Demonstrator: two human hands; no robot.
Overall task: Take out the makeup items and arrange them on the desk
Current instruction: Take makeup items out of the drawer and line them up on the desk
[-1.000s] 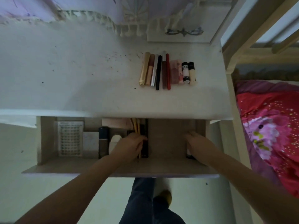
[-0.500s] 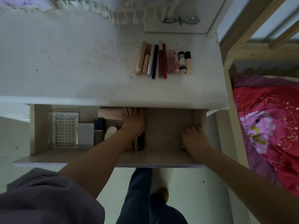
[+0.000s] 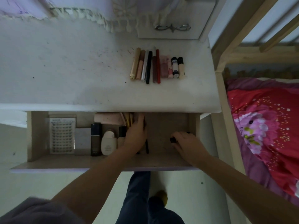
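Pale wood lines the open drawer (image 3: pixel 192 126) under the bench (image 3: pixel 80 70). Moving rightward, the left hand (image 3: pixel 135 135) lies flat, fingers straight, over gold pencils (image 3: pixel 129 120) lying front to back, gripping nothing I can make out. Farther right, the right hand (image 3: pixel 186 141) curls over a small black item (image 3: pixel 172 140) by its fingertips, clearly the nearer hand. Arranged makeup sticks (image 3: pixel 155 65) lie above, well apart.

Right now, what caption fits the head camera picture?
Both hands reach into the open drawer while makeup sticks line the desk.
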